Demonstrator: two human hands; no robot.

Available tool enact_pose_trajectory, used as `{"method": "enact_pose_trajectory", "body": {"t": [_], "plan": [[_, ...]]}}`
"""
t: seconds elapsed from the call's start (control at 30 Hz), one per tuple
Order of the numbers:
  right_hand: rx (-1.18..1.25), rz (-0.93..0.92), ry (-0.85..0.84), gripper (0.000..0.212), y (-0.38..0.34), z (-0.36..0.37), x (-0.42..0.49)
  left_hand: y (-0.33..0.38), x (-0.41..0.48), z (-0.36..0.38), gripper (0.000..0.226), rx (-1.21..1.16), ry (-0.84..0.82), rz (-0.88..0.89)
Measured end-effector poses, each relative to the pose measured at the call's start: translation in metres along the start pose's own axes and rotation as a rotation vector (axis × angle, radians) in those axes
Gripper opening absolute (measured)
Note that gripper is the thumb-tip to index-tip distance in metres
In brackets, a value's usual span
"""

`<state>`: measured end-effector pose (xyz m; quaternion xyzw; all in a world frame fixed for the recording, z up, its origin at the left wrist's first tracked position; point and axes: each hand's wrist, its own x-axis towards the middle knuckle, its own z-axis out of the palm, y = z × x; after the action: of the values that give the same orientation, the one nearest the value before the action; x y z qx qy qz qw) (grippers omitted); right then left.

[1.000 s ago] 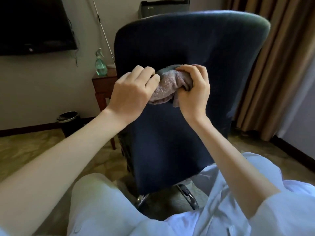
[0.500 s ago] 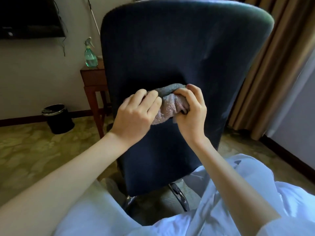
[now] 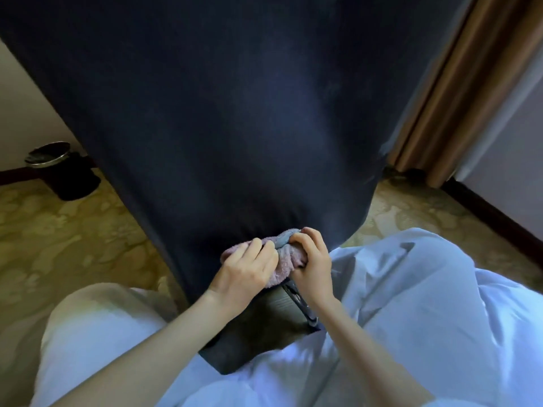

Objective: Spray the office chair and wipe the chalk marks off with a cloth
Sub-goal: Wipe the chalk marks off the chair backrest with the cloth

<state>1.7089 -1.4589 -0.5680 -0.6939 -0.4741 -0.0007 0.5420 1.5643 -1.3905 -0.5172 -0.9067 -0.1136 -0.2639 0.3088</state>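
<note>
While both hands bunch the pinkish-grey cloth (image 3: 286, 261) low on the navy chair back (image 3: 223, 118), the left hand (image 3: 246, 273) and right hand (image 3: 313, 267) grip it with curled fingers.
</note>
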Motion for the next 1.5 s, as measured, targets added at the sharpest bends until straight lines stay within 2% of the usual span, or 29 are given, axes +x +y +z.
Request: {"method": "enact_pose_trajectory", "body": {"t": [0.13,0.37,0.5,0.67,0.93,1.17,1.27,1.33,1.5], "plan": [[-0.048,0.107,-0.07,0.042,0.029,0.008,-0.013,0.024,-0.009,0.026,0.027,-0.018,-0.122,0.035],[0.009,0.318,-0.068,0.036,0.041,0.012,-0.027,0.045,-0.014,0.046,0.018,-0.055,-0.298,0.082],[0.039,0.341,0.019,0.035,0.033,0.012,-0.017,0.04,-0.005,0.041,0.014,-0.129,-0.283,0.04],[0.086,0.239,0.077,0.045,0.014,-0.007,0.007,0.02,0.025,0.012,0.026,-0.16,-0.134,-0.034],[0.065,-0.077,0.186,0.054,-0.085,-0.048,0.054,-0.044,0.054,-0.074,0.021,-0.152,0.155,-0.152],[-0.092,-0.42,0.173,0.038,-0.196,-0.056,0.063,-0.115,0.004,-0.149,0.02,-0.048,0.272,-0.265],[-0.114,-0.508,0.157,0.032,-0.228,-0.039,0.05,-0.136,-0.022,-0.162,0.03,-0.008,0.269,-0.351],[-0.125,-0.525,0.138,0.034,-0.24,-0.027,0.04,-0.148,-0.034,-0.161,0.036,-0.079,0.247,-0.447],[-0.141,-0.473,0.134,0.041,-0.237,-0.01,0.027,-0.156,-0.031,-0.148,0.043,-0.554,0.29,-0.566]]}}
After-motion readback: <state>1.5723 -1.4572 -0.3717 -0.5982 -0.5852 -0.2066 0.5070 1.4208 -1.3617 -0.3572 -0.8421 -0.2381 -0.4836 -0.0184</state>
